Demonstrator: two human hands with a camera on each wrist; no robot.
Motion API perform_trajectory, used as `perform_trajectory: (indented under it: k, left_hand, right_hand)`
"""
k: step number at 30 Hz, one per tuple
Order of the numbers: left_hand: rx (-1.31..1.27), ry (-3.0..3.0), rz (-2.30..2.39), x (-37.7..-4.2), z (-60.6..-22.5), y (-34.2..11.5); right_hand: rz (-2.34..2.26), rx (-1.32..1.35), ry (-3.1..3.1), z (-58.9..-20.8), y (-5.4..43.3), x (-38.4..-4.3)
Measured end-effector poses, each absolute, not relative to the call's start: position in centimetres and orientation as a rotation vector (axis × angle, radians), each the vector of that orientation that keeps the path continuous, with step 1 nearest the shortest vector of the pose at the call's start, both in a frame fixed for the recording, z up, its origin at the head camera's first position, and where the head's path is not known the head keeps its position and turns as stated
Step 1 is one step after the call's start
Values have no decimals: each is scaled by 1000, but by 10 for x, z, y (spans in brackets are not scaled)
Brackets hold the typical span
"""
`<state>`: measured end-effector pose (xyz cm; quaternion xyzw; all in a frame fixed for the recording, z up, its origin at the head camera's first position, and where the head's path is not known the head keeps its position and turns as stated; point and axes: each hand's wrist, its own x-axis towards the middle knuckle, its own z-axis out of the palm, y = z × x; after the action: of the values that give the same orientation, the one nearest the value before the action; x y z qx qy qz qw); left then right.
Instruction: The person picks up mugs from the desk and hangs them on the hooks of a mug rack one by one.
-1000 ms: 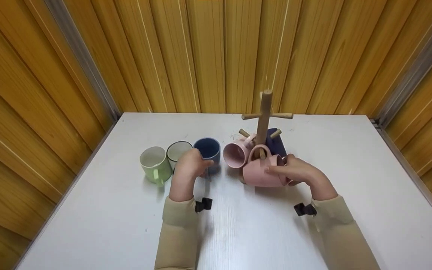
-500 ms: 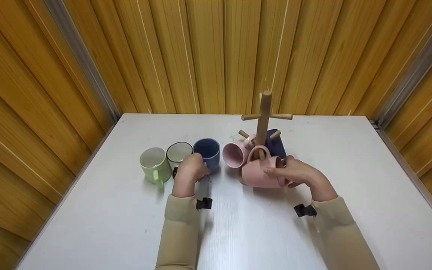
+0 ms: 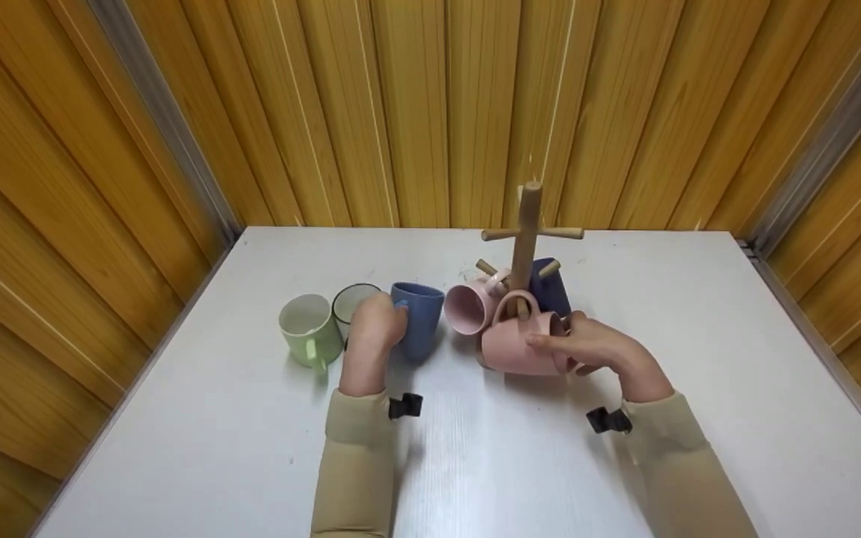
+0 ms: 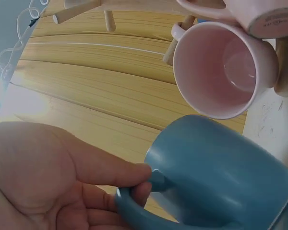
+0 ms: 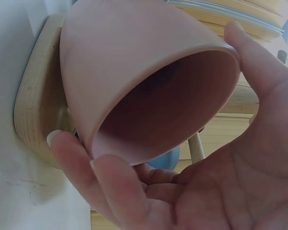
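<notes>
Fingers of the left hand [image 3: 378, 323] pinched the handle [image 4: 137, 213] of the blue mug [image 3: 421, 321], tilted just beyond their tips; those of the right hand [image 3: 596, 342] gripped the pink mug [image 3: 513, 351] at its mouth. Likely best: a firm pinch against swivelling.

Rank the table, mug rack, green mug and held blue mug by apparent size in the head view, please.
1. Table
2. Mug rack
3. Green mug and blue mug: too alike to rank
</notes>
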<state>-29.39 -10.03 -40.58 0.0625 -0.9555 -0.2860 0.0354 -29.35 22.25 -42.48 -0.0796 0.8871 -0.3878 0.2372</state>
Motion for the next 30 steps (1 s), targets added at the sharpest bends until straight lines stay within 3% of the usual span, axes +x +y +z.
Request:
perform_trajectory:
  k: [13,21,24,30]
  left_hand:
    - [264,-2878,-849,-266,-372,-96]
    - [21,-2838,-960,-243,-356,-89]
    - [-147,-2836,-1013,-237,-355,-85]
    - [-570,-2844,-1021,-230,-354,-78]
  right_hand:
    - [-993,-257,2507,-421,222,-289]
    - [-913,-259,2836,-394,217,-265]
    - [-1067,-499,2950,-390,209,-254]
    - [-1124,-1250,2912,-391,188,-239]
